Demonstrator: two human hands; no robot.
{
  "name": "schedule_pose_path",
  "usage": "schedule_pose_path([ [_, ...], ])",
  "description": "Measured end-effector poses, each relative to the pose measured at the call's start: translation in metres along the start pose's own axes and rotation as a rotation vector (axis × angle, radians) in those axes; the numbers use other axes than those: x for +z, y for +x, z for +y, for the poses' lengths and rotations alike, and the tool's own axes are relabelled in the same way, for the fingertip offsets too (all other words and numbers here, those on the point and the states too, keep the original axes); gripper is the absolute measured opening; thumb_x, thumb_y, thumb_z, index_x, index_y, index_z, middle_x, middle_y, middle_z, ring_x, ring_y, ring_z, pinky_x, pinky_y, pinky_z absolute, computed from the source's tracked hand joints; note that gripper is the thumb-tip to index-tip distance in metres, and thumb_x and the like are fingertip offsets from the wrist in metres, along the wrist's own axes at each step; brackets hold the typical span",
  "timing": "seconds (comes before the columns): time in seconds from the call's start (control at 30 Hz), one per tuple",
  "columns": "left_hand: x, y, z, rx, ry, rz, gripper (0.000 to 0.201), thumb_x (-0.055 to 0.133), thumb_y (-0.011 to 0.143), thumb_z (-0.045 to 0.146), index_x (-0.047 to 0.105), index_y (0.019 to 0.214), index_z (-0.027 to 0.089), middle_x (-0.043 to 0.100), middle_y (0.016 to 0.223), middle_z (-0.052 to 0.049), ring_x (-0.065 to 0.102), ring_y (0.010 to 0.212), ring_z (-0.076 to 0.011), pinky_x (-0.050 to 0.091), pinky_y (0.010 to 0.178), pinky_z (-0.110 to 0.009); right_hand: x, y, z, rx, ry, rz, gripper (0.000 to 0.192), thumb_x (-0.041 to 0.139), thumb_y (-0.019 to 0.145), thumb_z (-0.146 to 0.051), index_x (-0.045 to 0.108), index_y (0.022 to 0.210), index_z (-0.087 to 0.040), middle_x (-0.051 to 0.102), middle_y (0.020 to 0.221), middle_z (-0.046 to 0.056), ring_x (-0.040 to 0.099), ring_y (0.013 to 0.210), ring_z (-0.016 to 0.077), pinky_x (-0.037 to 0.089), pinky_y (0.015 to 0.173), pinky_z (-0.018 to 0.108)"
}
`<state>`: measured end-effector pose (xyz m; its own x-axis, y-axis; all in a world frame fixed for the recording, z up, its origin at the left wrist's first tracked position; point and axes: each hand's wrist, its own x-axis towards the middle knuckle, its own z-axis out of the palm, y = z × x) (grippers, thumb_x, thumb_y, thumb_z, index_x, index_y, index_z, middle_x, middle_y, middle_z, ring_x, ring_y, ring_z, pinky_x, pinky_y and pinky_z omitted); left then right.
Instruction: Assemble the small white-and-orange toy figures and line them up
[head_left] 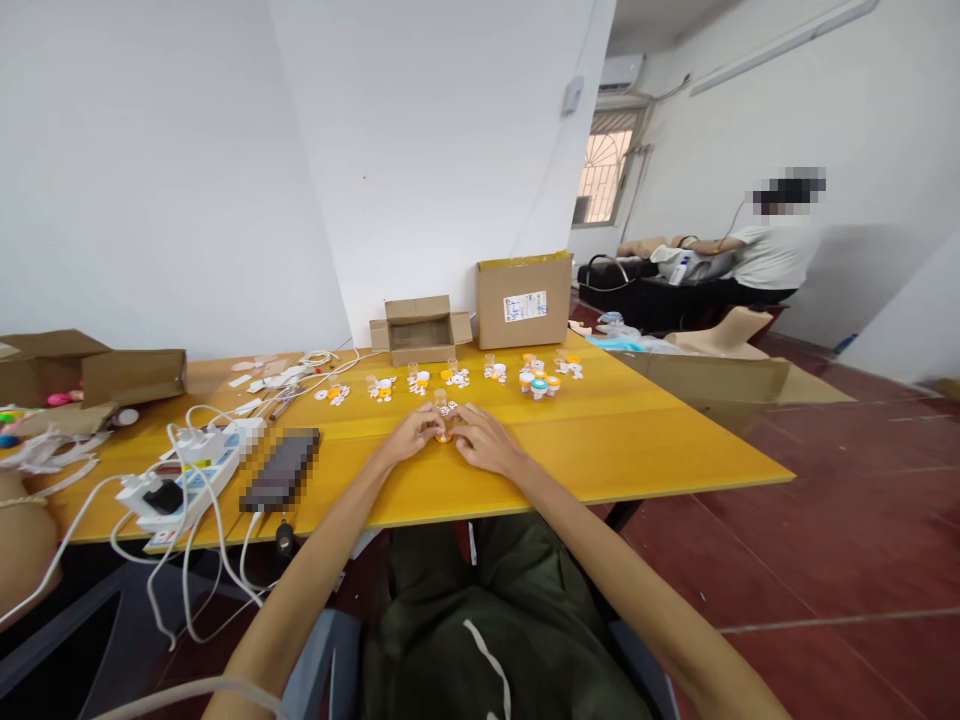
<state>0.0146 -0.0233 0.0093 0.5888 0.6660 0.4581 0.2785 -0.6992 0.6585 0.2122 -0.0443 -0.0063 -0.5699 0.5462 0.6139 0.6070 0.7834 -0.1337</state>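
Note:
My left hand (416, 436) and my right hand (486, 440) meet over the table, fingertips bent inward and pinched close together. Between them, low at the tabletop, shows a small orange and white round part (443, 437); the fingers partly cover it. Whatever each pinch holds is too small to make out. Just beyond the fingers stands a small clear plastic cup (440, 397). Beside that cup lie several tiny white pieces with dark marks (451, 408), near my right fingertips.
Behind my hands runs a row of clear cups with orange and white parts (418, 380). Capped round containers (539, 384) cluster to the right. Cardboard boxes (523, 300) stand at the back. A power strip (202, 475) with cables and a dark phone (282, 470) lie left. A person (776, 250) sits far right.

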Motion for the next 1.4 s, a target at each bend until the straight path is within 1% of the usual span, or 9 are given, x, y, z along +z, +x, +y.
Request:
schedule_pose_path([
  [0.17, -0.0001, -0.0002, -0.0008, 0.004, -0.035, 0.0, 0.019, 0.059, 0.088, 0.021, 0.064, 0.07, 0.017, 0.058, 0.081, -0.004, 0.056, 0.082, -0.0182, 0.046, 0.081, -0.031, -0.0018, -0.002, -0.0024, -0.035, 0.018, -0.005, 0.033, 0.054, 0.081, -0.005, 0.075, 0.095, -0.025, 0.065, 0.11, 0.008, 0.058, 0.106, 0.0229, 0.048, 0.097, 0.043],
  [0.37, 0.0001, -0.0001, -0.0033, 0.003, -0.032, 0.007, 0.02, 0.059, 0.089, 0.024, 0.066, 0.071, 0.017, 0.059, 0.083, -0.004, 0.056, 0.085, -0.0189, 0.046, 0.085, -0.034, -0.0022, -0.0033, -0.0031, -0.019, 0.065, -0.045, 0.036, 0.054, 0.08, -0.006, 0.075, 0.101, -0.026, 0.061, 0.123, 0.009, 0.055, 0.116, 0.0244, 0.046, 0.101, 0.046],
  [0.53, -0.0004, -0.0006, -0.0045, -0.016, -0.024, 0.005, 0.021, 0.06, 0.09, 0.029, 0.066, 0.074, 0.017, 0.059, 0.084, -0.005, 0.056, 0.084, -0.0193, 0.046, 0.082, -0.033, -0.0018, -0.003, -0.0034, -0.005, 0.09, -0.087, 0.035, 0.054, 0.082, -0.009, 0.074, 0.106, -0.026, 0.056, 0.131, 0.009, 0.051, 0.122, 0.0257, 0.044, 0.104, 0.049],
  [0.7, -0.0012, -0.0005, -0.0039, -0.014, 0.006, 0.002, 0.024, 0.06, 0.09, 0.032, 0.066, 0.072, 0.018, 0.059, 0.083, -0.005, 0.056, 0.085, -0.02, 0.046, 0.085, -0.035, 0.0012, -0.0032, -0.0022, -0.008, 0.093, -0.071, 0.033, 0.055, 0.083, -0.01, 0.073, 0.105, -0.027, 0.052, 0.137, 0.008, 0.05, 0.123, 0.026, 0.041, 0.105, 0.05],
  [0.83, -0.0011, 0.0002, -0.0038, -0.009, -0.002, 0.001, 0.025, 0.061, 0.09, 0.033, 0.067, 0.072, 0.018, 0.06, 0.082, -0.005, 0.057, 0.085, -0.0201, 0.046, 0.086, -0.035, 0.0009, -0.0038, 0.0012, 0.02, 0.09, -0.011, 0.032, 0.052, 0.082, -0.008, 0.073, 0.099, -0.026, 0.056, 0.131, 0.007, 0.053, 0.115, 0.0239, 0.044, 0.102, 0.045],
  [0.97, -0.0011, 0.0005, -0.0013, -0.005, -0.015, -0.002, 0.026, 0.061, 0.09, 0.035, 0.068, 0.073, 0.017, 0.061, 0.081, -0.005, 0.057, 0.084, -0.0199, 0.046, 0.084, -0.034, -0.0011, -0.0034, 0.0037, 0.09, 0.062, 0.034, 0.031, 0.05, 0.082, -0.006, 0.073, 0.094, -0.024, 0.061, 0.122, 0.007, 0.054, 0.11, 0.0234, 0.045, 0.098, 0.042],
  [1.17, -0.001, 0.0007, 0.0003, -0.012, -0.015, -0.001, 0.025, 0.061, 0.09, 0.034, 0.067, 0.072, 0.017, 0.061, 0.082, -0.005, 0.057, 0.085, -0.0205, 0.045, 0.087, -0.035, -0.0021, -0.0027, -0.0003, 0.115, 0.023, -0.052, 0.037, 0.051, 0.083, -0.006, 0.074, 0.106, -0.025, 0.059, 0.129, 0.008, 0.053, 0.114, 0.0229, 0.045, 0.099, 0.042],
  [1.3, -0.0006, 0.0005, -0.0018, -0.013, -0.017, 0.003, 0.022, 0.061, 0.089, 0.03, 0.068, 0.073, 0.017, 0.062, 0.083, -0.005, 0.057, 0.085, -0.0205, 0.045, 0.086, -0.035, -0.0013, -0.0034, -0.0008, 0.102, 0.005, -0.054, 0.037, 0.052, 0.083, -0.007, 0.075, 0.106, -0.026, 0.059, 0.128, 0.008, 0.052, 0.116, 0.0232, 0.044, 0.101, 0.044],
  [1.4, -0.0008, 0.0002, -0.0016, -0.016, -0.017, 0.0, 0.022, 0.061, 0.089, 0.029, 0.068, 0.072, 0.017, 0.062, 0.083, -0.005, 0.058, 0.086, -0.0206, 0.046, 0.086, -0.035, -0.0011, -0.0035, -0.0001, 0.089, 0.013, -0.03, 0.035, 0.052, 0.083, -0.007, 0.076, 0.101, -0.025, 0.061, 0.123, 0.008, 0.054, 0.112, 0.0227, 0.046, 0.1, 0.044],
])
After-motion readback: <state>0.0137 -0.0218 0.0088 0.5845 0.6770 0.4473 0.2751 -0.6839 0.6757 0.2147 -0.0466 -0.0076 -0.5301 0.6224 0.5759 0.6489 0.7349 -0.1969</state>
